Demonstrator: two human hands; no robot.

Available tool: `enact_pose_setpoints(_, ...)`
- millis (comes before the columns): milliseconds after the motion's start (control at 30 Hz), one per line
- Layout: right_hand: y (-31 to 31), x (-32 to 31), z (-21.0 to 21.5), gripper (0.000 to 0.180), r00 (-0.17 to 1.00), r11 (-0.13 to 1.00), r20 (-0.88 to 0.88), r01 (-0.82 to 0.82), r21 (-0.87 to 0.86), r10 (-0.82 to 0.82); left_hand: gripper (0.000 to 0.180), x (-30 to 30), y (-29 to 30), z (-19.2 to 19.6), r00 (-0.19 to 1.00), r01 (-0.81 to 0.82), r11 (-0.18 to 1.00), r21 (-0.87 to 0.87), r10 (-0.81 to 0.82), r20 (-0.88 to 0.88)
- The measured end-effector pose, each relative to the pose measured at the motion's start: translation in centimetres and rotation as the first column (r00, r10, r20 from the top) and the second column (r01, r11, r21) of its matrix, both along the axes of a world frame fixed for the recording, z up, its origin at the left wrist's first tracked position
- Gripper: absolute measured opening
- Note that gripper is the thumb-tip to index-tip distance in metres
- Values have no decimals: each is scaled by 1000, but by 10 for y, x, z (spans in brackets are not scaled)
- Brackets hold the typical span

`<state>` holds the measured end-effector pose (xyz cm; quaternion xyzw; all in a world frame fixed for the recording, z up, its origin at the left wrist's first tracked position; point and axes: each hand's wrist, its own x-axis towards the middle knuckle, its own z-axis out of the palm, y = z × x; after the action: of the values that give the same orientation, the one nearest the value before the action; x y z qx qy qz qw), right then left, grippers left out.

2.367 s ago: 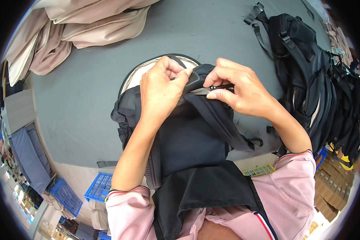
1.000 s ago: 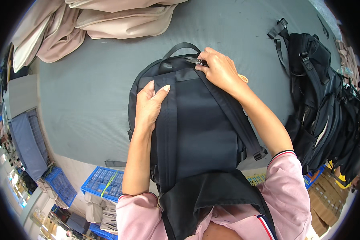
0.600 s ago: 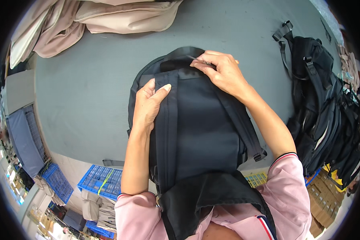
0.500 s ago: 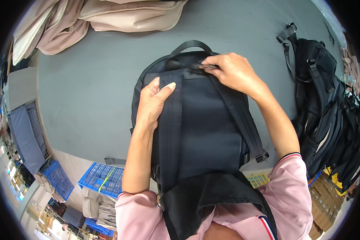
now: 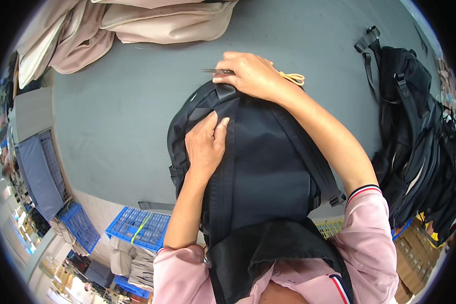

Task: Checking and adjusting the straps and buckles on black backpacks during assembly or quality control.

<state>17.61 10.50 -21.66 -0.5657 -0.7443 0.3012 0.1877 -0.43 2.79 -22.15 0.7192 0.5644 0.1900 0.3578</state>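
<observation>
A black backpack lies on the grey table with its straps up and its lower end against my black apron. My left hand closes on its upper left part beside the left shoulder strap, thumb raised and fingers partly hidden in the fabric. Over the top edge, my right hand grips what looks like thread snips, their thin dark blades pointing left and blurred. A yellow cord loops out behind that hand. The right strap runs down to a buckle.
Pale pink and beige bags are piled at the table's far left. More black backpacks crowd the right side. Below the near left edge stand blue plastic crates; cardboard boxes are at the lower right.
My right hand has moved left and away from me, past the backpack's top edge, with the snips. My left hand has shifted slightly right and nearer; the backpack's top has folded down.
</observation>
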Motion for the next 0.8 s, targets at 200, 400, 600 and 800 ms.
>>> enact_pose_setpoints(200, 7, 8, 0, 24, 997, 985, -58, -68, -160, 59, 17, 4, -1, -9, 998, 66, 928, 366, -69, -3)
enact_pose_setpoints(400, -23, 43, 39, 24, 845, 915, -456, 92, -394, -281, 23, -2, 1, 0, 995, -96, 944, 316, 91, 31)
enact_pose_setpoints(600, -76, 78, 11, 37, 848, 825, -64, 490, -281, -526, 29, 24, 20, 30, 960, -30, 785, 619, 195, -200)
enact_pose_setpoints(800, -67, 58, 3, 43, 805, 794, -245, 391, -466, -540, 38, 61, 60, 23, 910, 412, 823, 392, -352, -217)
